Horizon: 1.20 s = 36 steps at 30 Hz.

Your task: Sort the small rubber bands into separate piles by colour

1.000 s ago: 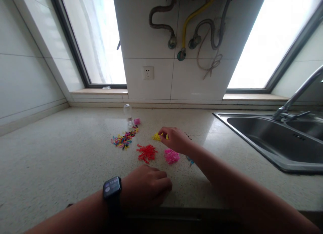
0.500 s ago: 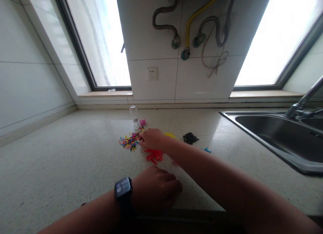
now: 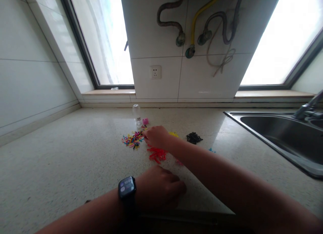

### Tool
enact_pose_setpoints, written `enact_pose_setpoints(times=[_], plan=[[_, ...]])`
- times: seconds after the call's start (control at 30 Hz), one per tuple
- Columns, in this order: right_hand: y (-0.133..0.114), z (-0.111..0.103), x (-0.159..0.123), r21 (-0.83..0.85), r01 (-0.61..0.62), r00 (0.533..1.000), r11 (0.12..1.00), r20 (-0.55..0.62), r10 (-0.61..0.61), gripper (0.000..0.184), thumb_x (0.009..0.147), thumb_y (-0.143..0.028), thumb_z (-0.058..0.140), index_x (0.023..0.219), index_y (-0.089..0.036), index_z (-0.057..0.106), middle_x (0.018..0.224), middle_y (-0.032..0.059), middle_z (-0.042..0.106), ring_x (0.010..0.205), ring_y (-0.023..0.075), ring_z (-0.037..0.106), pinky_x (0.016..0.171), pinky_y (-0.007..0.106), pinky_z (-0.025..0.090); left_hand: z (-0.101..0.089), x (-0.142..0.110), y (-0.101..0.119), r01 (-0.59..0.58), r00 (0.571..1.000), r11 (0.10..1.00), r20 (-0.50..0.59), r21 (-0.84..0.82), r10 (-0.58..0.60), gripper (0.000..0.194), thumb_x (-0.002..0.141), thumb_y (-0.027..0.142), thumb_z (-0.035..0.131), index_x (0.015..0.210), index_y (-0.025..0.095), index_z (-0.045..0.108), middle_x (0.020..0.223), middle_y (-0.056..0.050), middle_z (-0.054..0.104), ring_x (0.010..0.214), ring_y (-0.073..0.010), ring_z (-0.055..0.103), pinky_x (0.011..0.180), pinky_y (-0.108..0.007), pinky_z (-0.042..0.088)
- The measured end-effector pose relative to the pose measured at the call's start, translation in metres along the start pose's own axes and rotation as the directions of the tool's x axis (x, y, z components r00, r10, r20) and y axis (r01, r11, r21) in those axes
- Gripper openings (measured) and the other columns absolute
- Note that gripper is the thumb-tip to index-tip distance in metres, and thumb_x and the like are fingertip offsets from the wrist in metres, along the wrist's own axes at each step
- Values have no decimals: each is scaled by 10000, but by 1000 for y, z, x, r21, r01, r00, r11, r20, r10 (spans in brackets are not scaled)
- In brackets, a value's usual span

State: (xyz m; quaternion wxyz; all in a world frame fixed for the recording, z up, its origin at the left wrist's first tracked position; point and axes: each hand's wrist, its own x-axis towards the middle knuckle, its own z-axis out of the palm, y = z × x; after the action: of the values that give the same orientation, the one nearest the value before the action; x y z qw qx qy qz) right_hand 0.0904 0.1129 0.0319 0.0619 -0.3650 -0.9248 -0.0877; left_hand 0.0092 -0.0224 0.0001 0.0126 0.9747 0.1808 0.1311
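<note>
My right hand (image 3: 157, 137) reaches over the speckled counter (image 3: 75, 153) with its fingertips pinched at the right edge of a mixed-colour pile of small bands (image 3: 132, 139). Below it lies a red pile (image 3: 156, 155). A yellow pile (image 3: 173, 134) peeks out behind the hand, and a black pile (image 3: 193, 137) lies further right. A few blue bands (image 3: 212, 150) sit beside my forearm. My left hand (image 3: 160, 187), with a smartwatch (image 3: 127, 188) on the wrist, rests curled at the counter's front edge; nothing shows in it.
A small clear bottle (image 3: 136, 112) and a pink cap (image 3: 145, 121) stand behind the piles. A steel sink (image 3: 275, 133) with a tap (image 3: 308, 107) fills the right side. The tiled wall carries a socket (image 3: 155, 72) and hoses (image 3: 202, 28). Windows flank it.
My right hand moved left from the yellow pile to the edge of the mixed-colour pile, uncovering the black pile. The view shifted slightly. My left hand stayed put.
</note>
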Motion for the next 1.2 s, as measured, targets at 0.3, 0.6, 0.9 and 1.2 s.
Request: enact_pose_setpoints(times=[0.3, 0.6, 0.9, 1.2], plan=[[31, -19, -40, 37, -64, 997, 997, -28, 65, 278, 1004, -339, 485, 1019, -193, 721, 1066, 107, 758, 931, 224, 694, 760, 297, 459, -1, 1, 2, -25, 1000, 996, 15, 83, 24, 90, 957, 291, 563, 942, 202, 574, 749, -11, 681, 615, -162, 642, 496, -291, 368], [80, -41, -95, 552, -106, 979, 827, -88, 184, 219, 950, -326, 574, 920, -181, 734, 750, 11, 688, 669, 121, 580, 660, 260, 405, -2, 0, 7, -59, 998, 982, 34, 177, 54, 118, 972, 328, 554, 958, 211, 543, 707, 22, 635, 590, -161, 595, 453, -311, 279], [114, -46, -141, 821, -109, 920, 561, -130, 369, 318, 883, -487, 597, 882, -187, 701, 724, 12, 656, 585, 103, 495, 529, 250, 385, -2, 0, 6, 32, 996, 996, 76, 78, -38, 130, 916, 269, 555, 1036, 221, 546, 772, 27, 669, 606, -174, 601, 503, -331, 360], [112, -20, -155, 919, -39, 951, 392, -85, 296, 278, 882, -439, 674, 891, -163, 710, 720, 31, 671, 648, 119, 579, 590, 264, 482, -6, 2, 8, 86, 993, 996, 79, -39, -83, 254, 903, 148, 471, 1142, 217, 524, 831, -2, 690, 641, -201, 626, 568, -337, 432]])
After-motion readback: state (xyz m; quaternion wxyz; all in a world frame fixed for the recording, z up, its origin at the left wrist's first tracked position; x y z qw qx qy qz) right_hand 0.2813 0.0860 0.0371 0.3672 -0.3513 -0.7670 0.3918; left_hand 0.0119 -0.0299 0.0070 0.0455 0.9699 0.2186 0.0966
